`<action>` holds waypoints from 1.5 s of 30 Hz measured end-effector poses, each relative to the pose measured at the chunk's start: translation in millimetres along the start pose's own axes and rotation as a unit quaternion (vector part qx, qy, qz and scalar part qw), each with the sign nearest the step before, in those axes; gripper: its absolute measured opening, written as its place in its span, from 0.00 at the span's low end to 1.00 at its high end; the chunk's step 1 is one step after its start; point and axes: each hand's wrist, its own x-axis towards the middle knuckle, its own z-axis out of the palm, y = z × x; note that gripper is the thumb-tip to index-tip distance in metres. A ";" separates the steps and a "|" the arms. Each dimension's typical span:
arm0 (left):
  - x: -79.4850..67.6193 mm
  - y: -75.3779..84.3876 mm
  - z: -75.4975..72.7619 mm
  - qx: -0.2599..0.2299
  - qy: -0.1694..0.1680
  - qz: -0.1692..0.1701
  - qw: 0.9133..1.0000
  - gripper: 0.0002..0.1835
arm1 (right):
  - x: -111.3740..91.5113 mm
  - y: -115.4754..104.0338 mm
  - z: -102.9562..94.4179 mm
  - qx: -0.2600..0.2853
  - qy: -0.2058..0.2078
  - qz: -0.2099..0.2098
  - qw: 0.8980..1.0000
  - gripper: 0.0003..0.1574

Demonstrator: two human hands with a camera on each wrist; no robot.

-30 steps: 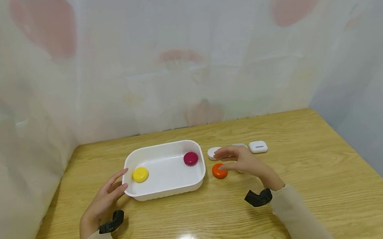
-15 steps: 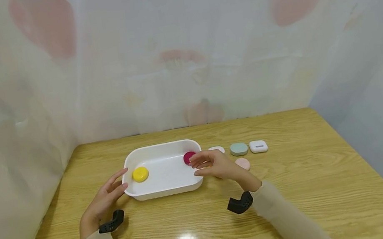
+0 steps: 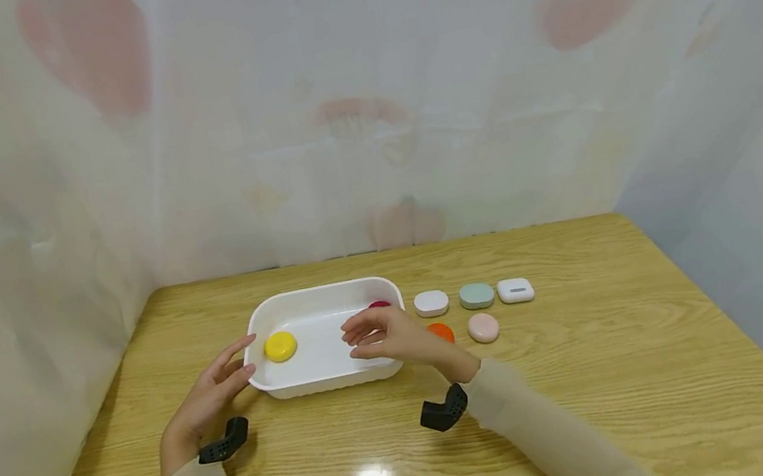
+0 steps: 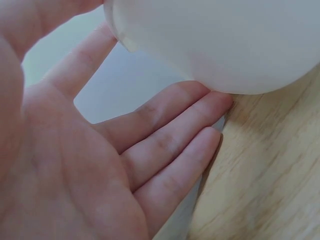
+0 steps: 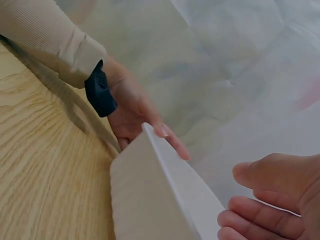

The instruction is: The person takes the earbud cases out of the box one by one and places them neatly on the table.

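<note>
A white, round-cornered plastic tub [image 3: 330, 385] stands on the wooden table. Inside, a glossy yellow disc [image 3: 281, 346] lies near the left end and a dark red disc [image 3: 379, 304] near the right end, mostly hidden by the right hand. My left hand [image 3: 207, 398] rests against the tub's left end, thumb and index finger at the rim. Its other fingers lie nearly straight on the outer wall [image 4: 240, 55] in the left wrist view. My right hand [image 3: 394, 338] hovers over the tub's right part, fingers loosely bent, thumb [image 5: 272, 172] apart from them, with nothing seen between.
Right of the tub lie an orange disc [image 3: 442, 333], partly behind the right hand, and a pale pink disc [image 3: 483, 328]. Behind them stand a white oval piece [image 3: 431, 303], a pale green one [image 3: 476, 295] and a white rounded case [image 3: 515, 290]. A printed curtain [image 3: 372, 180] hangs behind the table.
My right hand has moved left from above the orange disc to over the tub, uncovering the white and green oval pieces and the pink disc. The left hand stays at the tub.
</note>
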 end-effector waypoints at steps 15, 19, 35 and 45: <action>2.5 -0.1 0.4 -0.003 -0.001 0.006 1.000 0.32 | 31.2 -2.7 23.7 -0.027 0.012 0.023 0.999 0.24; 2.8 0.3 0.4 0.001 -0.001 0.009 1.000 0.32 | 42.2 -0.7 30.4 -0.026 0.016 0.036 0.999 0.24; 6.7 -5.4 1.1 0.019 0.001 0.000 1.000 0.32 | 80.9 12.6 57.5 -0.096 0.056 0.090 0.990 0.25; 1.2 -4.7 -1.4 0.001 0.001 -0.009 1.000 0.32 | 106.0 13.4 69.1 -0.190 0.085 0.142 0.968 0.30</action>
